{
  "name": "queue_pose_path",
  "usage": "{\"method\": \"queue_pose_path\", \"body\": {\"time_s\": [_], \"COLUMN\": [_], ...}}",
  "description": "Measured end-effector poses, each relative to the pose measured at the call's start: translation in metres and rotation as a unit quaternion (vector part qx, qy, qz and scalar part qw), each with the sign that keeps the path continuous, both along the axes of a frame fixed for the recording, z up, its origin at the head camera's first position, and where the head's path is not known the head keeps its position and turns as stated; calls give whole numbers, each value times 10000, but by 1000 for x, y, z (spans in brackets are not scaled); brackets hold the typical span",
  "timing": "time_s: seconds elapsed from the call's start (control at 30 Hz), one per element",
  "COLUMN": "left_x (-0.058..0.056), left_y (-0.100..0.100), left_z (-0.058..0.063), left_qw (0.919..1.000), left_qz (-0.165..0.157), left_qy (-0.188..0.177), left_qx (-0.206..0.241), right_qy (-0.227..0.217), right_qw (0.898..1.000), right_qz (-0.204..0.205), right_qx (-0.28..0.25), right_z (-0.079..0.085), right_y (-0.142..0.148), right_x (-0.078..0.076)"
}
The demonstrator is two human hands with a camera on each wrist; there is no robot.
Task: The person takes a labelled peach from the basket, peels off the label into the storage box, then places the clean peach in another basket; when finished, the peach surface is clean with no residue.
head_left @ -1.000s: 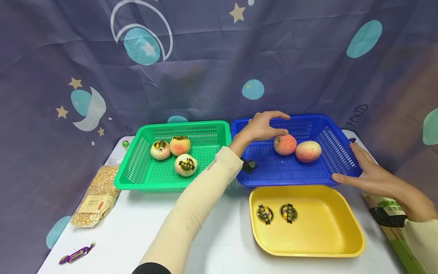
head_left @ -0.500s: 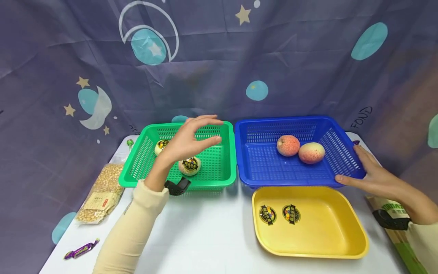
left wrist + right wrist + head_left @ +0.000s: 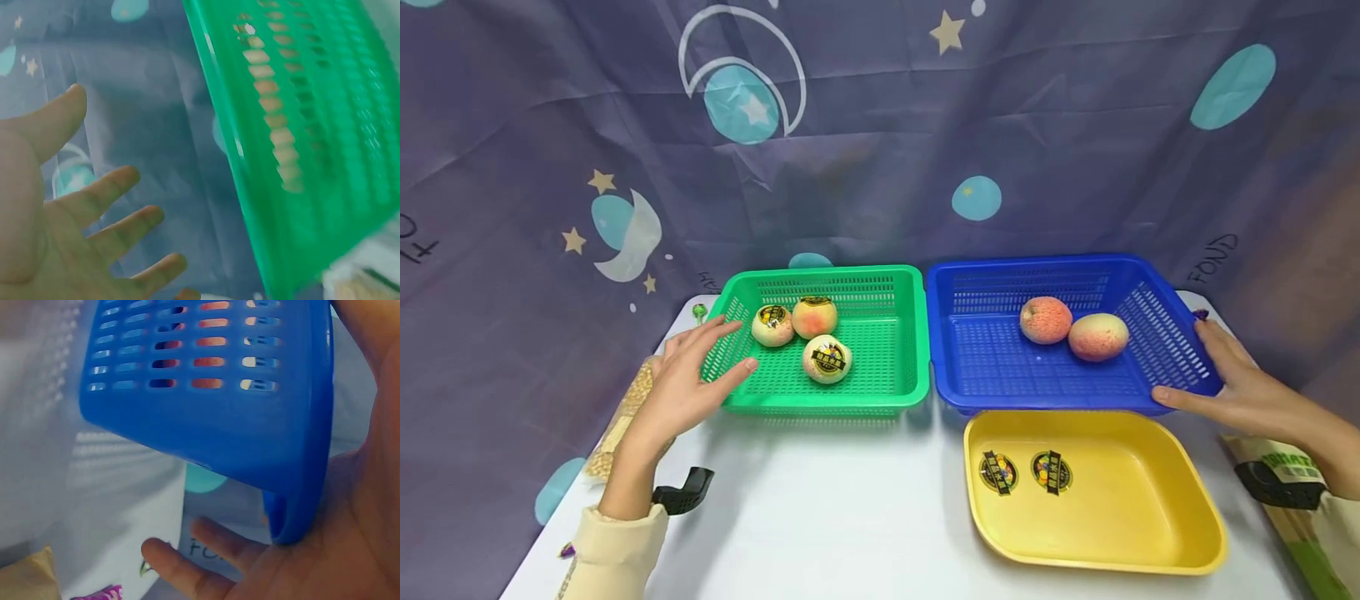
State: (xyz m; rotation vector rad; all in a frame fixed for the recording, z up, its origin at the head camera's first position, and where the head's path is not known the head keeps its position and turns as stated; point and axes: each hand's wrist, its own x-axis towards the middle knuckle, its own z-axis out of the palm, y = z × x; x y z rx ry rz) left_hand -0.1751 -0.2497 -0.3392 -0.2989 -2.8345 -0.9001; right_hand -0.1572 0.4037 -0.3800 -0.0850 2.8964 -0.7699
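My left hand (image 3: 679, 390), fingers spread and holding nothing, hovers by the front left corner of the green basket (image 3: 917, 333). In the left wrist view its fingers (image 3: 128, 225) are apart from the basket's rim. Inside that basket are three toy peaches (image 3: 827, 360) with black stickers. My right hand (image 3: 1262, 396) rests against the right end of the blue basket (image 3: 985, 398), thumb at the front corner, other fingers along the side. The right wrist view has the rim against the palm and fairly straight fingers (image 3: 181, 569). Two peaches (image 3: 1047, 321) lie in the blue basket.
A yellow tub (image 3: 1093, 533) with two fruit stickers stands in front of the blue basket. A bag of grains (image 3: 638, 387) lies at the left, partly behind my left hand. A green and brown packet (image 3: 1285, 508) is under my right forearm. A patterned curtain (image 3: 880, 167) hangs behind.
My left hand has moved left from over the blue basket, across the green basket, to its left corner. The right hand stays at the blue basket; the view has shifted slightly.
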Motion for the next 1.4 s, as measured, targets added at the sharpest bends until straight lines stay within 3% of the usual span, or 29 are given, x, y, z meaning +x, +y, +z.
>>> {"method": "queue_pose_path", "body": {"time_s": [0.13,0.37,0.6,0.73,0.97,1.2,1.4], "left_x": [4,-2,-9,-9,-10,-9,-7], "left_y": [-18,-34,-34,-35,-39,-44,-48], "left_z": [-9,-31,-43,-44,-43,-44,-46], "left_qw": [9997,9950,9943,9942,9936,9923,9914], "left_qz": [16,170,336,432,480,528,593], "left_qy": [-204,-923,-866,-763,-846,-1049,-1106], "left_qx": [-157,-331,-520,-626,-576,-383,-380], "right_qy": [35,583,1192,1518,1549,1765,1454], "right_qw": [9997,9977,9928,9873,9809,9584,9378], "right_qz": [-67,-178,-127,210,576,1592,2423], "right_qx": [230,303,-9,-421,-1029,-1579,-2018], "right_z": [4,17,33,42,50,45,40], "right_y": [5,-4,-33,-57,-115,-172,-221], "right_x": [0,-6,-10,-16,-22,-41,-66]}}
